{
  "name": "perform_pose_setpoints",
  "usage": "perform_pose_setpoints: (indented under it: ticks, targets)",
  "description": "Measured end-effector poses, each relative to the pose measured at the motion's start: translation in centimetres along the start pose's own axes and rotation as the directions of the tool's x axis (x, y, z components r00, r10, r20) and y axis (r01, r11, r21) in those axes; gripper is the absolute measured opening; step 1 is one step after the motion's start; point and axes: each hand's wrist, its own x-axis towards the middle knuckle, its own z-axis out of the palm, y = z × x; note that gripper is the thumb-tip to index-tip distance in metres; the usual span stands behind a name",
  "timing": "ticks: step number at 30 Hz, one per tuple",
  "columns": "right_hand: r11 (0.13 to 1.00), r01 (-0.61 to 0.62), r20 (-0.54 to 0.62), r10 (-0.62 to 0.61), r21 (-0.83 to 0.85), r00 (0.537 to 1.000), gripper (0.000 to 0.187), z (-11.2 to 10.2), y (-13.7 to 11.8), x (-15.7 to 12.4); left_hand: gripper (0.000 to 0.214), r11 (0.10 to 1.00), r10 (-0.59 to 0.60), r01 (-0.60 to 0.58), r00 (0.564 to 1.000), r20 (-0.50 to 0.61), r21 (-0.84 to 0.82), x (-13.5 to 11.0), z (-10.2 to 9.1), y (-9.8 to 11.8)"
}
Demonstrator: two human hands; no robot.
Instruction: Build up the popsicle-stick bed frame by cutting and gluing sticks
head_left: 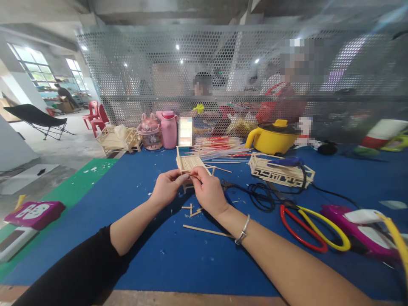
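A small wooden stick model (pixel 193 163), with a slatted deck and thin posts, stands on the blue table in front of me. My left hand (pixel 167 185) pinches its near edge from the left, thumb and fingers together. From the right, my right hand (pixel 208 189) closes its fingertips at the same near edge, beside the left thumb. Whether a separate small piece sits between the fingertips cannot be made out. Short cut sticks (pixel 191 209) lie on the table below my hands, and a longer stick (pixel 207 231) passes under my right wrist.
Scissors with red and yellow handles (pixel 323 225), a black cable (pixel 263 196) and a purple-and-white tool (pixel 360 233) lie right. Another stick model (pixel 280 170) stands behind them. Bundled sticks (pixel 219 146), a yellow pot (pixel 274 138) and a pink bottle (pixel 168 129) line the mesh screen (pixel 134 80). People sit beyond it.
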Motion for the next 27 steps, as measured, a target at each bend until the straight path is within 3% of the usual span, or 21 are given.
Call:
perform_pose_setpoints:
  ticks: [4, 10, 12, 13, 14, 16, 17, 18, 19, 27]
  targets:
    - [1.000, 0.002, -0.061, -0.003, -0.021, 0.998, 0.014, -1.1, -0.3, 0.3, 0.020, 1.000, -0.004, 0.004, 1.000, 0.000, -0.004, 0.0, 0.0, 0.0]
    - [1.000, 0.001, -0.276, 0.006, 0.026, 0.961, 0.012, -7.2, -1.1, 2.7, 0.016, 1.000, -0.007, 0.007, 1.000, -0.012, -0.002, 0.1, 0.0, -0.2]
    - [0.999, -0.009, -0.147, 0.015, 0.042, 0.989, 0.011, -8.6, -1.1, 3.2, 0.016, 1.000, -0.004, 0.004, 1.000, -0.017, 0.000, 0.1, 0.0, -0.3]
    - [1.000, -0.010, 0.025, 0.010, -0.005, 1.000, 0.011, -8.9, -1.1, 3.2, 0.016, 1.000, -0.003, 0.004, 1.000, -0.019, 0.001, 0.1, 0.1, -0.3]
    - [0.997, 0.011, 0.242, 0.009, -0.079, 0.970, 0.011, -9.0, -1.0, 3.1, 0.016, 1.000, -0.004, 0.004, 1.000, -0.021, 0.002, 0.1, 0.1, -0.3]
    - [0.973, 0.107, 0.597, 0.038, -0.206, 0.801, 0.010, -8.3, -0.8, 2.4, 0.018, 1.000, -0.004, 0.004, 1.000, -0.023, 0.001, 0.1, 0.1, -0.2]
    - [0.962, 0.152, 0.689, 0.050, -0.229, 0.723, 0.010, -7.7, -0.8, 1.9, 0.018, 1.000, -0.004, 0.004, 1.000, -0.023, -0.002, 0.1, 0.1, -0.1]
    - [0.957, 0.181, 0.733, 0.046, -0.228, 0.678, 0.012, -7.0, -0.7, 1.5, 0.018, 1.000, -0.003, 0.003, 1.000, -0.021, -0.004, 0.0, 0.2, -0.1]
    - [0.956, 0.196, 0.745, 0.033, -0.218, 0.667, 0.014, -6.4, -0.6, 1.1, 0.018, 1.000, -0.001, 0.001, 1.000, -0.020, -0.007, 0.0, 0.2, 0.0]
    - [0.949, 0.240, 0.729, -0.015, -0.205, 0.684, 0.019, -3.3, -0.4, -0.3, 0.018, 1.000, 0.006, -0.007, 1.000, -0.027, -0.022, 0.0, 0.3, 0.0]
